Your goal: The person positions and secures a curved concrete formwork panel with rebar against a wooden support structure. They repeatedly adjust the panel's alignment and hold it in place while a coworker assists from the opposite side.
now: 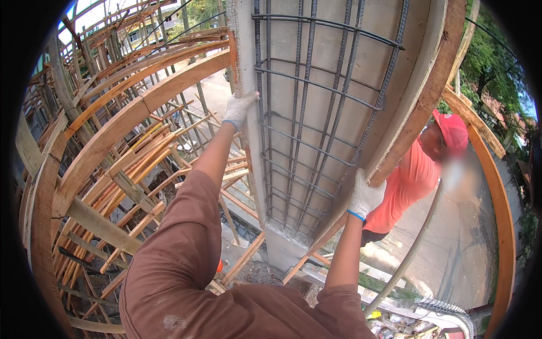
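In front of me stands a tall column formwork (420,85) of timber-edged panels around a rebar cage (330,85) of upright ribbed bars and cross ties. Both my hands wear white knit gloves with blue cuffs. My left hand (241,109) is closed over the edge of the left formwork panel (244,53), fingertips beside the outermost bar. Lower down, my right hand (366,195) grips the timber edge of the right formwork panel (398,148). Part of each hand's fingers is hidden behind the panel edges.
On the right, close to the formwork, is a co-worker (409,175) in a red cap and orange shirt. Timber scaffolding (107,133) and stacked planks crowd the left side. A curved-looking timber post (497,214) stands far right, above a paved road (460,248) well below.
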The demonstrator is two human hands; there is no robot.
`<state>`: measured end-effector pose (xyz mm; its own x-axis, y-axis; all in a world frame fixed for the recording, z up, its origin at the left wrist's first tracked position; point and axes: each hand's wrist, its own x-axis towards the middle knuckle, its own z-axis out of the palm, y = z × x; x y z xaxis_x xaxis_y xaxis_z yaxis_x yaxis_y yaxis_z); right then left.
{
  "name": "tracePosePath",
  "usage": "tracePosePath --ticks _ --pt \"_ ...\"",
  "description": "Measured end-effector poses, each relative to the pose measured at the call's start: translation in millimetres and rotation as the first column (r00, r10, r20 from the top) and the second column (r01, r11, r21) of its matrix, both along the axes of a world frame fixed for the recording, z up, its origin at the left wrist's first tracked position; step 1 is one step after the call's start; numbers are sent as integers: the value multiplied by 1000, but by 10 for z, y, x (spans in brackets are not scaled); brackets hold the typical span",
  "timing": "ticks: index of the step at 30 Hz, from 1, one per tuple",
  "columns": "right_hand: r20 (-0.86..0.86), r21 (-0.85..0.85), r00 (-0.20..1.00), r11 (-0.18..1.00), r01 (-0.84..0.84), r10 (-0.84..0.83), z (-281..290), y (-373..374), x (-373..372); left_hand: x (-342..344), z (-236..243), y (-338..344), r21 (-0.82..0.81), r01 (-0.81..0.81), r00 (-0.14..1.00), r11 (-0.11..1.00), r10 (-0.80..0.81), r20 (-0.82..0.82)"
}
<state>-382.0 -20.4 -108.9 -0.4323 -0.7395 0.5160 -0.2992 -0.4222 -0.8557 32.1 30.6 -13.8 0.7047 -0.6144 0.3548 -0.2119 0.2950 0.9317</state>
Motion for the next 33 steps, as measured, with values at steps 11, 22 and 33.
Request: tracePosePath --ticks 11,22,33 --pt "-138 175 990 985 12 13 92 94 -6 -137 111 137 19 0 999 1000 -1 43" --pt "-73 4 994 997 77 -77 -8 -10 -20 -42 24 -11 46 6 999 999 -8 51" --pt "-26 -59 997 996 74 -75 138 56 7 149 -83 -120 -14 -10 999 1000 11 45"
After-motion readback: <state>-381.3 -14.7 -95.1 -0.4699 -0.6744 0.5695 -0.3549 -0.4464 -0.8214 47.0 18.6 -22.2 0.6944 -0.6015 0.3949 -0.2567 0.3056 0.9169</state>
